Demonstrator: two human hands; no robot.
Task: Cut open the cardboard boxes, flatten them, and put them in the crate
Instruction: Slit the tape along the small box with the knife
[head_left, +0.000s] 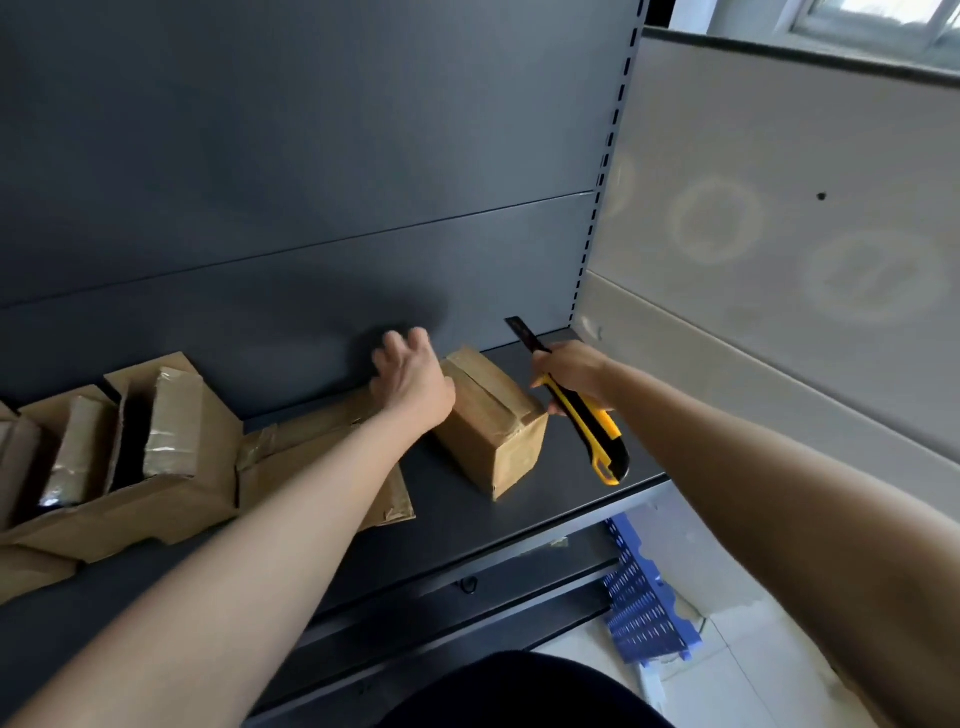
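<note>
A small taped cardboard box (493, 431) stands on the dark shelf (571, 467), towards its right end. My left hand (415, 379) hovers at the box's far left corner with fingers spread, holding nothing. My right hand (571, 371) grips a yellow and black utility knife (592, 431) just right of the box, blade extended and pointing up and away. A flattened cardboard piece (311, 441) lies under my left forearm. Several opened boxes (156, 457) stand at the shelf's left.
A blue plastic crate (644, 613) stands on the floor below the shelf's right end. The grey back panel rises behind the shelf, with a slotted upright (597, 208) at its right edge and a pale wall beyond.
</note>
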